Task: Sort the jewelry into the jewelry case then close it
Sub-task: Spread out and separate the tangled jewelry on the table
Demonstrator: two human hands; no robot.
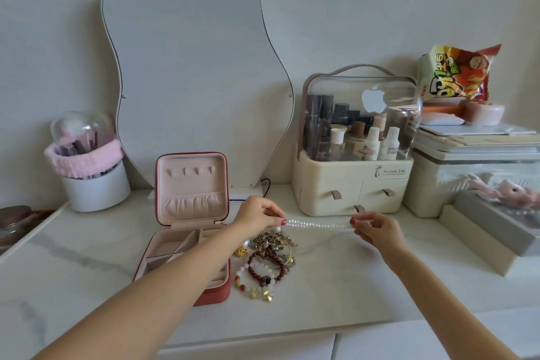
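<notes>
I am seeing a white pearl strand (317, 224), a red jewelry case (213, 297) showing pale pink lining, a dark red beaded bracelet (264, 267), a grey-veined white marble tabletop (365, 280), and a red-and-yellow snack bag (458, 71).

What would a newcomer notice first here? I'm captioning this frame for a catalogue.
First, the pearl necklace stretched taut between the left hand and right hand above the marble counter. Below it lies a tangled jewelry pile, beside the open red jewelry case at its left.
</notes>
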